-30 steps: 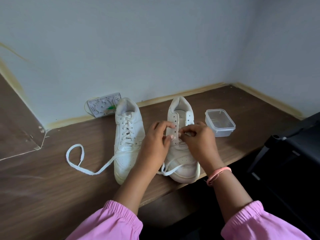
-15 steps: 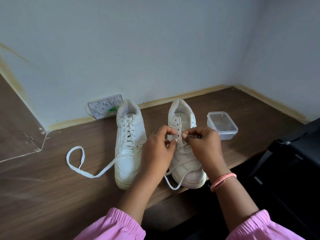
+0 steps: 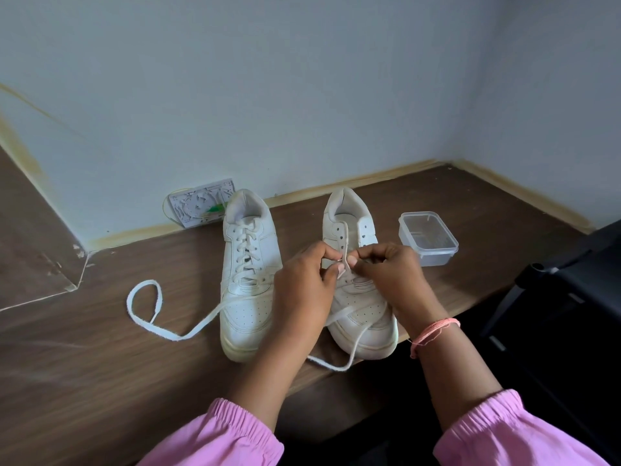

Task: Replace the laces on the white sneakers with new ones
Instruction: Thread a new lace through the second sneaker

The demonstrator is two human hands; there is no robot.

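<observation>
Two white sneakers stand toes toward me on the brown table (image 3: pixel 100 364). The left sneaker (image 3: pixel 250 277) is fully laced. The right sneaker (image 3: pixel 356 297) has open upper eyelets and a lace only low down. My left hand (image 3: pixel 304 290) and my right hand (image 3: pixel 391 274) meet over its middle, each pinching the white lace (image 3: pixel 346 314) at the eyelets. One lace end trails left across the left sneaker's toe into a loop (image 3: pixel 144 311); the other hangs over the table's front edge (image 3: pixel 342 364).
A clear plastic container (image 3: pixel 428 238) sits right of the right sneaker. A white patterned card (image 3: pixel 198 206) leans on the wall behind the left sneaker. A black chair (image 3: pixel 571 280) stands at the right, beyond the table edge. Walls close the back and right.
The hanging lace end has slid further down over the table's front edge. Both hands stay over the right sneaker's eyelets, fingers shifting slightly on the lace.
</observation>
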